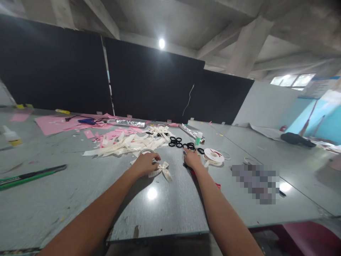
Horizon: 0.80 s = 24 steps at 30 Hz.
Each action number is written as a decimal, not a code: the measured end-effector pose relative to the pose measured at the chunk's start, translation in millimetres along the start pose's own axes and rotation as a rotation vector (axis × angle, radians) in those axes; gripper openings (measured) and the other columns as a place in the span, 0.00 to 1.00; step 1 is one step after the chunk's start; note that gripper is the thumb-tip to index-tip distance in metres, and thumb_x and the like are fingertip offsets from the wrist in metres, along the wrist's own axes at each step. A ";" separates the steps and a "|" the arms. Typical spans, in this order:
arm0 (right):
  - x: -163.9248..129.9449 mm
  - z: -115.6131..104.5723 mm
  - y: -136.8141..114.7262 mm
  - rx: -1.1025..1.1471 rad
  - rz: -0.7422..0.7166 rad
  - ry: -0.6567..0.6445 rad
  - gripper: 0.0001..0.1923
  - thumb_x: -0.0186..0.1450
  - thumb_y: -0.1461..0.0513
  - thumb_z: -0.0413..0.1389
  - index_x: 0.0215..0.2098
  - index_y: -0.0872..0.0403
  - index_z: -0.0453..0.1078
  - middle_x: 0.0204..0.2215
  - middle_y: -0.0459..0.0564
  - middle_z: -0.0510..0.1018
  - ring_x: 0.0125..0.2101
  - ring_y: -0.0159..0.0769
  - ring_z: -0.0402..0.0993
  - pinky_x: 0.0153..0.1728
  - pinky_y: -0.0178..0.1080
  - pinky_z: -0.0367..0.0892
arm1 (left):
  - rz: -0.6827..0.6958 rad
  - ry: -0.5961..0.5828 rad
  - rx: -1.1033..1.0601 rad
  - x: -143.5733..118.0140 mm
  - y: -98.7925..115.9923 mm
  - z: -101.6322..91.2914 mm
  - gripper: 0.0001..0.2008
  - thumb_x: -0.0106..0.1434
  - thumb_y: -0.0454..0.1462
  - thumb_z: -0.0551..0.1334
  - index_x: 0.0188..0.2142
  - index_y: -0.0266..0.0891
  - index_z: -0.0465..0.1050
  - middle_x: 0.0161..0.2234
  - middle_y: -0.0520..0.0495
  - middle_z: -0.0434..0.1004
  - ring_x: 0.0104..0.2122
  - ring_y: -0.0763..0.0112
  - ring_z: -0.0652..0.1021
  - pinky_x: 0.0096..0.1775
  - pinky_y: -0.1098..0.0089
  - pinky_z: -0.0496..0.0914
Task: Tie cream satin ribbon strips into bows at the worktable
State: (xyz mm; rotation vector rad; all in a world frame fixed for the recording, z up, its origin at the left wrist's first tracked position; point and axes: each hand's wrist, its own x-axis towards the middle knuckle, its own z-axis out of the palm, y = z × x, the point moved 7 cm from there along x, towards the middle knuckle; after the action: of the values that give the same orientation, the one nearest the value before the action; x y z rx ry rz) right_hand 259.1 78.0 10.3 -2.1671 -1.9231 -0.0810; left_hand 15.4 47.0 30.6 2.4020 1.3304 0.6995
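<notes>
My left hand [146, 164] hovers low at the middle of the table, its fingers curved and apart. Right beside its fingertips lies a cream ribbon bow [163, 170] with trailing ends; I cannot tell whether they touch. A pale ring-shaped item [146, 151] sits just behind this hand. My right hand [192, 158] reaches to the black hair ties [176, 142], its bent fingers closed at the nearest one. Under that hand and wrist is a dark and red tool [189, 168], mostly hidden. A white ribbon spool [214, 155] stands to its right.
Cut cream ribbon strips [125, 145] and pink paper [60, 123] cover the back left. Foil-wrapped bars [126, 123] lie behind them. A green glue stick [198, 138] stands upright behind the hair ties. A green cutter [32, 176] lies at left, near a white bottle [11, 136].
</notes>
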 end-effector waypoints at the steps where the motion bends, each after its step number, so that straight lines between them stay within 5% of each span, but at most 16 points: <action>1: -0.2 2.3 -1.0 -0.006 0.012 -0.016 0.24 0.66 0.62 0.44 0.60 0.48 0.60 0.56 0.55 0.67 0.54 0.53 0.59 0.48 0.53 0.56 | 0.005 0.001 0.003 -0.4 1.4 -1.1 0.12 0.53 0.38 0.59 0.37 0.44 0.75 0.36 0.48 0.78 0.33 0.64 0.75 0.37 0.68 0.64; 7: -0.4 -0.2 -10.5 -0.061 0.010 0.029 0.25 0.67 0.55 0.43 0.62 0.45 0.55 0.62 0.53 0.58 0.56 0.55 0.54 0.50 0.56 0.52 | 0.016 -0.047 -0.017 -2.3 2.4 1.4 0.10 0.53 0.37 0.59 0.33 0.43 0.76 0.30 0.50 0.77 0.30 0.65 0.74 0.38 0.67 0.64; 11: 0.5 -1.1 -13.5 -0.070 -0.001 0.044 0.23 0.66 0.54 0.45 0.59 0.49 0.61 0.55 0.56 0.67 0.54 0.53 0.57 0.50 0.54 0.52 | 0.009 -0.030 -0.014 -1.0 1.9 1.1 0.10 0.52 0.37 0.58 0.33 0.43 0.76 0.29 0.49 0.76 0.30 0.65 0.74 0.37 0.67 0.64; 18: 1.5 -0.7 -10.6 -0.043 0.027 0.067 0.25 0.65 0.54 0.48 0.60 0.51 0.60 0.55 0.57 0.67 0.54 0.55 0.57 0.50 0.54 0.52 | 0.162 0.008 0.013 0.0 15.3 -2.3 0.16 0.54 0.39 0.60 0.43 0.43 0.75 0.44 0.44 0.75 0.43 0.59 0.73 0.45 0.64 0.64; 24: 3.7 -14.7 -10.5 0.021 -0.013 0.170 0.17 0.63 0.63 0.50 0.50 0.53 0.68 0.44 0.56 0.76 0.48 0.47 0.64 0.47 0.44 0.56 | 0.143 -0.029 0.030 -0.5 8.9 5.9 0.15 0.58 0.41 0.58 0.44 0.44 0.74 0.45 0.46 0.75 0.46 0.59 0.72 0.46 0.63 0.63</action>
State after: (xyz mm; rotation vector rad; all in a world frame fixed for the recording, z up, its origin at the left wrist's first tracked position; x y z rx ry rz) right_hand 251.0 79.6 26.8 -2.0618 -1.8353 -0.2382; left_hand 24.7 41.7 29.9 2.5404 1.1755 0.6834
